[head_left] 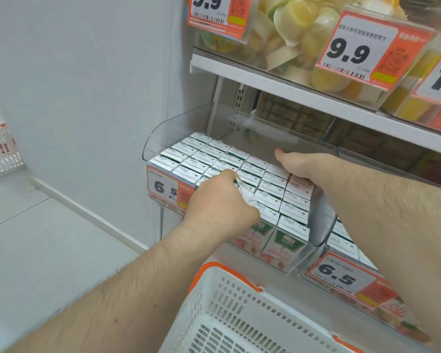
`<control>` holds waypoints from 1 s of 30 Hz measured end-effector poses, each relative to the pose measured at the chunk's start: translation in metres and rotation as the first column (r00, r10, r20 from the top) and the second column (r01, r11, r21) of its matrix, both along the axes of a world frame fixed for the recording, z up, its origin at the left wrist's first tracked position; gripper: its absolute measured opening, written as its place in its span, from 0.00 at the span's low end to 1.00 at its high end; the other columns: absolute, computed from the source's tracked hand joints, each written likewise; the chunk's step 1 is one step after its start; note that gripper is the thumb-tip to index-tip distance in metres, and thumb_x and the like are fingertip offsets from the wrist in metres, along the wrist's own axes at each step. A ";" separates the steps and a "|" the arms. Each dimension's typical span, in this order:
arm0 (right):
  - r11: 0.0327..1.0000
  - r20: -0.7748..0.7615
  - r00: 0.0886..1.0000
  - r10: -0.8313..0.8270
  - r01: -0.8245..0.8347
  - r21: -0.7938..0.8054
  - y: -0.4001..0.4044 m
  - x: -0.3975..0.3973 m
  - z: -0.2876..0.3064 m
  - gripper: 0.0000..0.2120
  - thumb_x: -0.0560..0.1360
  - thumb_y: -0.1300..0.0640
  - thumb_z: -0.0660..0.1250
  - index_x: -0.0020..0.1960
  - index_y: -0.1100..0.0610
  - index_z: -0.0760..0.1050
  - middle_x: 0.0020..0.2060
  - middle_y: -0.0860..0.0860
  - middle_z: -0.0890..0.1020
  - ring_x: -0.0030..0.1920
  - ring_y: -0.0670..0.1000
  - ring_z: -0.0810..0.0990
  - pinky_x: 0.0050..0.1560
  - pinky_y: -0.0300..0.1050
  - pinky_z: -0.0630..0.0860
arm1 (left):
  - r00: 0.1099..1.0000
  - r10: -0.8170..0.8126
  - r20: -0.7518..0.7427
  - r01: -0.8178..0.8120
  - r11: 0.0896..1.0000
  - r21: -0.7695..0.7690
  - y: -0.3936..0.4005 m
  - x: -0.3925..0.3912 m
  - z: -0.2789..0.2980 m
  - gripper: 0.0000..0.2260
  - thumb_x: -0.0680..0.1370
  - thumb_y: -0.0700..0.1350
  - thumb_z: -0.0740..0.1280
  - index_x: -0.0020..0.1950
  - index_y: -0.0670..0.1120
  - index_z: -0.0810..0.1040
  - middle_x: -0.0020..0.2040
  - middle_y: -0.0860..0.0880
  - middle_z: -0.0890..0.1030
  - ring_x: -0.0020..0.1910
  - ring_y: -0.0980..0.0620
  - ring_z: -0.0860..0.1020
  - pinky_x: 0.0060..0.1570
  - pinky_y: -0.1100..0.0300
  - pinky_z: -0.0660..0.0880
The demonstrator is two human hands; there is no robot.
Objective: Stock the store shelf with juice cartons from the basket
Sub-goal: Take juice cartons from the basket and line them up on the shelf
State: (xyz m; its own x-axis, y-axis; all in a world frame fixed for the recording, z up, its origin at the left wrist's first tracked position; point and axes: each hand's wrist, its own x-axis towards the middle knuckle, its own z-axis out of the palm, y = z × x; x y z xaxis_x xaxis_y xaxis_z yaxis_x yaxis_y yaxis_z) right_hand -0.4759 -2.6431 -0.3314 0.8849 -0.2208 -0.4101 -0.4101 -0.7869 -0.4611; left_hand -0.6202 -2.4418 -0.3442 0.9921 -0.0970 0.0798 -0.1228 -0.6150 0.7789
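Meanwhile, left hand pinches juice carton at front edge of clear shelf bin; right hand rests on carton rows, fingers apparently curled over one, partly hidden. White basket sits below.

Head view — downward, close on shelf

Left grip curled tight, right grip reaching forward, arms extended.

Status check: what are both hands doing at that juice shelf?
Left hand pinching a carton into the front row. Right hand on the back cartons. Basket below; nothing blocking.
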 end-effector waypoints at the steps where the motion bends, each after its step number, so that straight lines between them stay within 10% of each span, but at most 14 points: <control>1: 0.999 0.001 1.000 0.012 -0.012 -0.033 0.002 -0.002 0.003 0.32 0.82 0.38 0.44 0.78 0.57 0.60 0.73 0.60 0.68 0.72 0.63 0.68 0.70 0.58 0.67 | 1.000 -0.001 -0.001 0.001 1.000 -0.011 0.001 0.000 -0.001 0.11 0.69 0.47 0.72 0.45 0.52 0.70 0.39 0.56 0.75 0.37 0.60 0.73 0.28 0.63 0.64; 5: 0.945 0.005 0.993 0.121 -0.113 -0.306 0.010 -0.019 0.016 0.33 0.83 0.38 0.42 0.76 0.60 0.63 0.74 0.60 0.68 0.72 0.62 0.67 0.69 0.56 0.65 | 1.000 0.015 0.022 -0.013 0.994 -0.111 0.003 -0.001 -0.004 0.11 0.69 0.48 0.73 0.43 0.52 0.71 0.37 0.55 0.76 0.35 0.57 0.75 0.28 0.62 0.67; 8: 0.847 0.287 0.921 0.264 -0.078 -0.526 0.024 -0.049 0.029 0.30 0.81 0.36 0.47 0.64 0.57 0.75 0.60 0.57 0.79 0.57 0.58 0.78 0.57 0.52 0.75 | 0.986 0.094 0.139 -0.050 0.956 -0.289 0.002 -0.006 -0.002 0.13 0.69 0.53 0.74 0.44 0.53 0.71 0.37 0.55 0.76 0.36 0.57 0.75 0.34 0.60 0.72; 12: 0.954 0.715 0.632 0.300 -0.189 -0.233 0.051 -0.106 0.035 0.14 0.78 0.47 0.62 0.42 0.54 0.80 0.36 0.50 0.82 0.40 0.51 0.79 0.44 0.48 0.76 | 0.973 0.077 0.217 0.043 0.867 -0.497 -0.001 -0.017 0.008 0.20 0.66 0.53 0.79 0.48 0.55 0.70 0.39 0.57 0.75 0.36 0.65 0.73 0.33 0.71 0.69; 18: 0.779 0.653 0.756 -0.045 -0.383 0.497 0.064 -0.169 0.031 0.12 0.78 0.58 0.61 0.47 0.64 0.81 0.41 0.62 0.83 0.36 0.58 0.78 0.37 0.51 0.74 | 0.937 -0.049 0.347 0.227 0.838 -0.495 0.000 -0.023 0.008 0.31 0.62 0.47 0.82 0.53 0.60 0.65 0.49 0.53 0.76 0.47 0.57 0.76 0.42 0.64 0.74; 26: 0.813 0.660 0.734 0.156 -0.476 0.337 0.067 -0.188 0.026 0.19 0.64 0.55 0.69 0.55 0.48 0.77 0.48 0.44 0.83 0.49 0.49 0.82 0.50 0.51 0.81 | 0.917 -0.090 0.389 0.261 0.872 -0.414 -0.002 -0.016 0.000 0.29 0.65 0.43 0.73 0.52 0.68 0.61 0.54 0.48 0.75 0.52 0.45 0.77 0.43 0.47 0.78; 30: 0.822 0.688 0.709 0.152 -0.478 0.311 0.067 -0.187 0.027 0.28 0.59 0.60 0.65 0.59 0.48 0.74 0.54 0.45 0.81 0.50 0.50 0.81 0.48 0.49 0.81 | 0.916 -0.049 0.399 0.258 0.833 -0.490 0.003 -0.017 0.000 0.32 0.67 0.35 0.75 0.55 0.67 0.67 0.55 0.56 0.77 0.54 0.55 0.77 0.47 0.59 0.78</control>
